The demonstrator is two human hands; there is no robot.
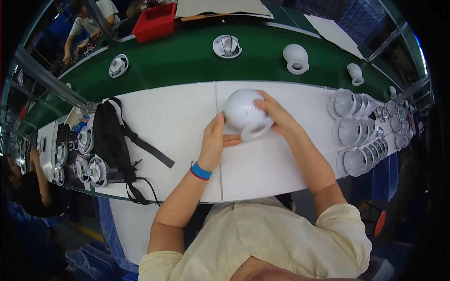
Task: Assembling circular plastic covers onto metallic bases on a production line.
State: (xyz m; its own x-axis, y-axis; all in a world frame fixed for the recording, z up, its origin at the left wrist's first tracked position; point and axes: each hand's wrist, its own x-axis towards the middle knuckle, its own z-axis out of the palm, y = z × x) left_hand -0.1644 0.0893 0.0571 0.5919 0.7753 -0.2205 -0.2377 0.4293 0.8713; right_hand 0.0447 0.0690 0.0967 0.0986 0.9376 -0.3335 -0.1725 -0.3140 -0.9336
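Both my hands hold a white globe-shaped housing (243, 108) with a ring-shaped collar at its lower side, over the white tabletop. My left hand (215, 140) supports it from the left, thumb against the globe and fingers beneath by the collar. From the right, my right hand (275, 112) wraps its fingers over the globe's side. Past the table, a similar white housing (296, 58) rests on the green belt (183, 63). A white round part with wires (227, 46) lies there too.
Stacks of clear-domed white parts (351, 132) stand at the right. A black strapped bag (110, 136) lies on the left, beside several wired white parts (85, 139). A red bin (154, 22) and cardboard sheets (220, 7) sit beyond the belt. Other people work at the far left.
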